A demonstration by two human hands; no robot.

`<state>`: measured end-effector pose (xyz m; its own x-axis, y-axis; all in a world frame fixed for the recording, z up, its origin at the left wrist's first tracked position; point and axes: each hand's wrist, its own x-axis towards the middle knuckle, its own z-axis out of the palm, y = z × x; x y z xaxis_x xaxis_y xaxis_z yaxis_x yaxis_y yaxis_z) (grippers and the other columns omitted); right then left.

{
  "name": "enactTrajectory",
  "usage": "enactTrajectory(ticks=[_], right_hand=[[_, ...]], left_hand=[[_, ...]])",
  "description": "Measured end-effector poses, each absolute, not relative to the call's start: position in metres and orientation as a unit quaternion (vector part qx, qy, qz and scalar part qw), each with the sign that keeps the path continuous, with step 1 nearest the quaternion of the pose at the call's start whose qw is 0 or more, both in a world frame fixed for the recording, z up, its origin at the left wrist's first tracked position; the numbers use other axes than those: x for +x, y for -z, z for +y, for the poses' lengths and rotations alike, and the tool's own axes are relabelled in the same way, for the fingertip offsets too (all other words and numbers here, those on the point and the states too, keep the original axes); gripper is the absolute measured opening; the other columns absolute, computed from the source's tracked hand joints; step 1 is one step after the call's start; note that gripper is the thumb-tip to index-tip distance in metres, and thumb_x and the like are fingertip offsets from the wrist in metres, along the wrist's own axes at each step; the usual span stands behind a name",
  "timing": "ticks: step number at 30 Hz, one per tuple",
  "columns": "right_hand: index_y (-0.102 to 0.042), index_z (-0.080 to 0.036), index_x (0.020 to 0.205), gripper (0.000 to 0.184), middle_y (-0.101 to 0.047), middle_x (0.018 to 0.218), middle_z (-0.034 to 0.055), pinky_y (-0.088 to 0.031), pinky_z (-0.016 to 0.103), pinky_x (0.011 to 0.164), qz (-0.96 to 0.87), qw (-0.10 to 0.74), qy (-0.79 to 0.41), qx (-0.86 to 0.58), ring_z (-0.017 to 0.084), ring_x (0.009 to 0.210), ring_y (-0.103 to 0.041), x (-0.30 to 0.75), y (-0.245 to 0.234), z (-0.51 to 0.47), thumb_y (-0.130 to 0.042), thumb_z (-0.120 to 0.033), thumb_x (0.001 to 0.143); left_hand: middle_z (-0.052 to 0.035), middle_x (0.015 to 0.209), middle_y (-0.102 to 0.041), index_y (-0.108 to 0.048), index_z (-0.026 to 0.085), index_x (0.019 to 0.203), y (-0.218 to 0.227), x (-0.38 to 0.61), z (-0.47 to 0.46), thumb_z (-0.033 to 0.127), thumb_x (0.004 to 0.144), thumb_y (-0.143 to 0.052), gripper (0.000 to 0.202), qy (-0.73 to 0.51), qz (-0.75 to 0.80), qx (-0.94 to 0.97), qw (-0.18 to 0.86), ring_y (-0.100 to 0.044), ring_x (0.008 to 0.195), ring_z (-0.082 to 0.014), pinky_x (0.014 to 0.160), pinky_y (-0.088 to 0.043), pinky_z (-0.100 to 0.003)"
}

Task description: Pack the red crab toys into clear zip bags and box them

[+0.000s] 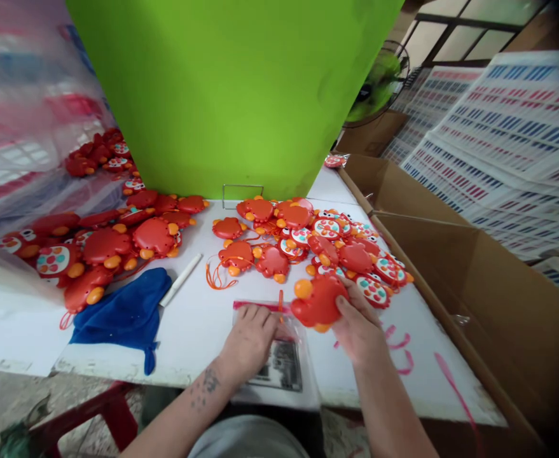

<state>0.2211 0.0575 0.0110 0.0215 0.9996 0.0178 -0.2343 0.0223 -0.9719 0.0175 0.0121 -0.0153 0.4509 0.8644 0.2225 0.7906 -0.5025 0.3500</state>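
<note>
My right hand [358, 327] grips a red-orange crab-shaped plastic toy [318, 303] by its side, holding it just above the table. My left hand [249, 340] lies on a clear plastic bag [283, 375] and holds it against the table. The bag has a pink-red strip along its mouth and a printed card inside. The toy is right next to the bag's mouth. Several more crab toys [327, 245] with orange cords lie heaped beyond my hands, and a second heap [112, 238] lies to the left.
A blue cloth [124, 318] and a white marker [180, 280] lie on the white table [198, 362]. A large green sheet [226, 89] rises behind. An open cardboard box [455, 286] stands along the right edge, with stacked printed sheets [512, 127] beyond it.
</note>
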Motion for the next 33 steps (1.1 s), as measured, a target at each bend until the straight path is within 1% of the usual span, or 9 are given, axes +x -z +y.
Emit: enactTrajectory(ticks=[4, 10, 14, 16, 19, 22, 25, 28, 33], right_hand=[[-0.052, -0.024, 0.117, 0.042, -0.059, 0.120, 0.0064, -0.041, 0.043, 0.099, -0.525, 0.504, -0.508, -0.460, 0.023, 0.112, -0.054, 0.195, -0.008, 0.068, -0.061, -0.044, 0.081], [-0.055, -0.023, 0.121, 0.039, -0.059, 0.122, 0.0067, -0.038, 0.041, 0.103, -0.681, 0.348, -0.440, -0.471, 0.021, 0.115, -0.053, 0.184, -0.004, 0.072, -0.047, -0.043, 0.090], [-0.064, -0.025, 0.113, 0.035, -0.063, 0.116, 0.0067, -0.039, 0.042, 0.101, -0.765, 0.269, -0.371, -0.453, 0.022, 0.113, -0.053, 0.183, -0.005, 0.071, -0.041, -0.041, 0.092], [-0.064, -0.022, 0.114, 0.037, -0.061, 0.116, 0.0094, -0.040, 0.043, 0.099, -0.774, 0.267, -0.306, -0.485, 0.024, 0.112, -0.053, 0.187, -0.006, 0.069, -0.040, -0.040, 0.092], [-0.059, -0.017, 0.120, 0.043, -0.063, 0.112, 0.0131, -0.043, 0.045, 0.094, -0.734, 0.269, -0.246, -0.573, 0.027, 0.107, -0.057, 0.198, -0.004, 0.065, -0.036, -0.041, 0.093], [-0.057, -0.017, 0.121, 0.043, -0.066, 0.109, 0.0120, -0.046, 0.045, 0.089, -0.711, 0.254, -0.278, -0.594, 0.027, 0.100, -0.061, 0.204, 0.001, 0.055, -0.037, -0.042, 0.092], [-0.056, -0.020, 0.122, 0.038, -0.065, 0.113, 0.0087, -0.046, 0.041, 0.090, -0.697, 0.286, -0.319, -0.574, 0.024, 0.101, -0.061, 0.199, 0.007, 0.044, -0.040, -0.034, 0.090], [-0.055, -0.022, 0.124, 0.039, -0.067, 0.103, 0.0061, -0.047, 0.038, 0.086, -0.657, 0.341, -0.328, -0.587, 0.021, 0.094, -0.062, 0.187, 0.009, 0.033, -0.040, -0.029, 0.089], [-0.050, -0.020, 0.125, 0.038, -0.061, 0.081, 0.0021, -0.047, 0.032, 0.073, -0.587, 0.425, -0.342, -0.598, 0.018, 0.074, -0.058, 0.174, 0.009, 0.022, -0.042, -0.032, 0.089]], left_hand=[[-0.0080, 0.102, -0.058, -0.056, 0.019, 0.108, 0.013, 0.016, 0.012, 0.009, 0.088, -0.043, 0.026, -0.180, 0.469, 0.861, 0.084, -0.048, 0.093, -0.0226, 0.084, -0.039, -0.039], [-0.0057, 0.084, -0.058, -0.059, 0.017, 0.088, 0.017, 0.017, 0.012, 0.022, 0.092, -0.044, 0.017, -0.256, 0.504, 0.822, 0.067, -0.049, 0.083, -0.0205, 0.079, -0.042, -0.039], [-0.0107, 0.113, -0.057, -0.058, 0.017, 0.089, 0.015, 0.019, 0.014, 0.020, 0.090, -0.047, 0.012, -0.335, 0.500, 0.796, 0.068, -0.050, 0.108, -0.0239, 0.092, -0.043, -0.045], [-0.0115, 0.126, -0.052, -0.057, 0.017, 0.087, 0.013, 0.018, 0.016, 0.019, 0.090, -0.047, 0.010, -0.362, 0.502, 0.778, 0.111, -0.046, 0.119, -0.0242, 0.098, -0.041, -0.046], [-0.0114, 0.130, -0.051, -0.056, 0.018, 0.084, 0.011, 0.015, 0.019, 0.021, 0.090, -0.047, 0.012, -0.373, 0.518, 0.744, 0.196, -0.046, 0.122, -0.0226, 0.100, -0.042, -0.045], [-0.0114, 0.130, -0.052, -0.058, 0.018, 0.083, 0.006, 0.011, 0.022, 0.022, 0.088, -0.051, 0.010, -0.372, 0.517, 0.727, 0.256, -0.045, 0.124, -0.0231, 0.101, -0.040, -0.046], [-0.0109, 0.130, -0.052, -0.061, 0.019, 0.082, -0.003, 0.006, 0.022, 0.020, 0.084, -0.058, 0.003, -0.340, 0.507, 0.734, 0.297, -0.044, 0.125, -0.0240, 0.102, -0.039, -0.046], [-0.0107, 0.129, -0.053, -0.061, 0.019, 0.078, -0.012, 0.004, 0.019, 0.017, 0.079, -0.064, 0.003, -0.302, 0.517, 0.740, 0.306, -0.046, 0.122, -0.0256, 0.100, -0.041, -0.045], [-0.0093, 0.110, -0.062, -0.057, 0.018, 0.077, -0.025, 0.006, 0.013, 0.012, 0.081, -0.059, 0.007, -0.275, 0.546, 0.745, 0.267, -0.054, 0.103, -0.0235, 0.091, -0.044, -0.043]])
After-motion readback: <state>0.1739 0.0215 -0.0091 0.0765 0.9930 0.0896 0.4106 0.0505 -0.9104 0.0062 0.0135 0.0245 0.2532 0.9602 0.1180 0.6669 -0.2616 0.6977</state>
